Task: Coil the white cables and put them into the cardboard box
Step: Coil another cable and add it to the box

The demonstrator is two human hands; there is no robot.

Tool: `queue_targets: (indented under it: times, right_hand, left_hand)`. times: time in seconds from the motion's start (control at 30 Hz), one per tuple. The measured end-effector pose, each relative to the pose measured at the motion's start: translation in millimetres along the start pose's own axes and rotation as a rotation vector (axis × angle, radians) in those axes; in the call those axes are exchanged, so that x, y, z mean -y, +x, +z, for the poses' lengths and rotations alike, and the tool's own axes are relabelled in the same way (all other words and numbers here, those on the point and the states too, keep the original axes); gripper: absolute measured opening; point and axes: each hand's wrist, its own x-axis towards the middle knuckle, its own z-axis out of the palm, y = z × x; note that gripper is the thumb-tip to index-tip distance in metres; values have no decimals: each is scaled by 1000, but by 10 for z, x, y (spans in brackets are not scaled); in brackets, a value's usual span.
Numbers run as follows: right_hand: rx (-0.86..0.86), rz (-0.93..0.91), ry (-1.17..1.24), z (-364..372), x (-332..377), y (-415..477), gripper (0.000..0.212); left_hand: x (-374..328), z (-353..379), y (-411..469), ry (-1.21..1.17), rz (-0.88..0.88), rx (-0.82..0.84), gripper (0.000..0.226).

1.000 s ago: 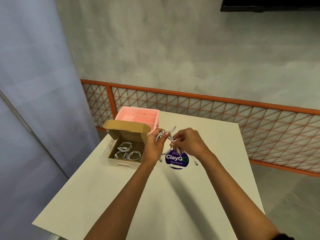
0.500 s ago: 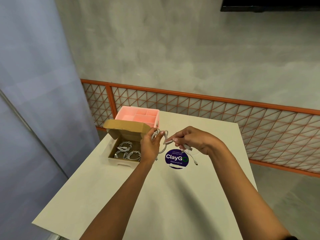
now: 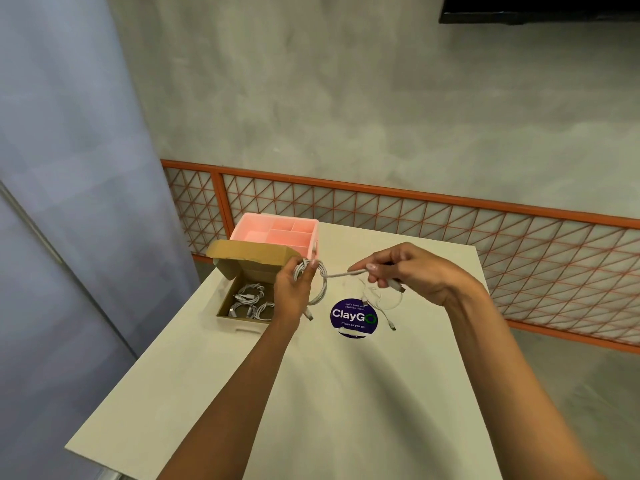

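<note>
My left hand [image 3: 294, 289] grips a coiled white cable [image 3: 320, 285] just right of the open cardboard box [image 3: 242, 271]. A loop hangs below the hand, with a plug dangling near the table. My right hand [image 3: 405, 271] pinches the free end of the same cable, which runs taut between the two hands. Several coiled white cables [image 3: 251, 301] lie inside the box. Another thin white cable [image 3: 381, 303] lies loose on the table under my right hand.
A pink compartment tray [image 3: 277, 232] stands behind the box. A round purple ClayGo sticker [image 3: 353, 318] is stuck on the white table [image 3: 311, 393]. An orange lattice railing [image 3: 450, 216] runs behind the table, with a blue partition at left.
My right hand has pulled away to the right, drawing the cable's free end straight. My left hand shifted slightly left toward the box with the coil.
</note>
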Motion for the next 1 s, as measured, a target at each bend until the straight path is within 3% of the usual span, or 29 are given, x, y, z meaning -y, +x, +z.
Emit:
queue_targets:
  times: [0.1,0.27,0.5,0.63,0.8,1.0]
  right_hand:
    - [-79,-4,122,-159,-86,-16,25]
    - [-168,46,430,-306,-255,19,25]
    - [-277,96,478,-281,-319,106,28]
    - [-300,106,296,-242,-313,73,18]
    - [-319,3,-44,-177,-304,96,20]
    - [-364,-70,-196,-162,-295,128,9]
  left_hand:
    - [-78,-124,11,-247,-139,190,18]
    - [-192,-248,27,-564,-288,455,36]
    - [-192,-299,-23,-528,-274,551,14]
    - [-262,-292,-16,-535,-336,553,15]
    - [-262,-231,-38,-132,-110,527,41]
    - [-230,-192,-50,-85,1,526,34]
